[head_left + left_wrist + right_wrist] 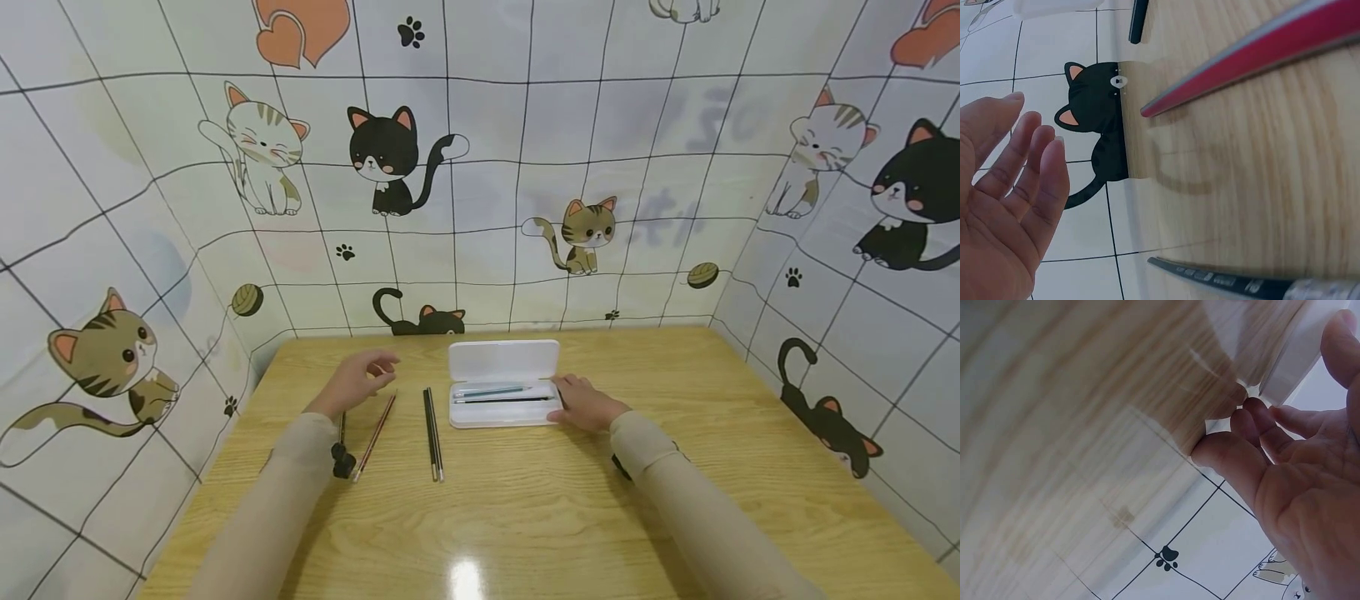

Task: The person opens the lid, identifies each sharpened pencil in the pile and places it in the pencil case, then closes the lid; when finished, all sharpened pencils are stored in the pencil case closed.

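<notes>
An open white pencil case lies on the table, its lid raised at the back. Inside it are a light blue pencil and a dark pencil. My right hand holds the case's right end, with curled fingers at its edge. My left hand hovers above the table to the left, holding nothing, its fingers loosely bent. Below it lie a red pencil and a dark pencil with printed lettering, partly hidden by the wrist in the head view.
Two dark pencils lie side by side between the red pencil and the case. The wooden table meets a cat-patterned cloth at the back and sides. Small black wrist cameras hang under the sleeves.
</notes>
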Motion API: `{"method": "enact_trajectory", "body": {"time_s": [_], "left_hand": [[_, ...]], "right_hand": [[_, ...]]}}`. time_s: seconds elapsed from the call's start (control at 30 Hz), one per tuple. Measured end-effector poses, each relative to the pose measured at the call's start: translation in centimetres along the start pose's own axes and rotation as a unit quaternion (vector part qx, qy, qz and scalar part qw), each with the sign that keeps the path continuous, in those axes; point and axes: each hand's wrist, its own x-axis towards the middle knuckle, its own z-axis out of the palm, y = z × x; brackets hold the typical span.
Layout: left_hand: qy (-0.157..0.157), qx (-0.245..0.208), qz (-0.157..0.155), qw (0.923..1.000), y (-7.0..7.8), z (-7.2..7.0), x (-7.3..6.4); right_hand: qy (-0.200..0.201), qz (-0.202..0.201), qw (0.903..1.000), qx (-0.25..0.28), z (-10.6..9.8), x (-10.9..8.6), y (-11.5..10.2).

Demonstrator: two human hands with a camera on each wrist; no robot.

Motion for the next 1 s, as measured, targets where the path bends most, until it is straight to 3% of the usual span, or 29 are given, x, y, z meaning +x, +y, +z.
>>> {"method": "enact_trajectory", "body": {"time_s": [0.43, 1.0], "left_hand": [[-0.031, -0.062, -0.075, 0.9947, -0.5, -1.0, -1.1], [-0.075, -0.081, -0.163, 0.9804, -1.1, -0.6, -1.7]], "right_hand": [[0.002, -0.003, 1.0, -0.009, 0.1, 0.1, 0.1], [-0.002, 0.008, 1.0, -0.003, 0.2, 0.2, 0.4]]}}
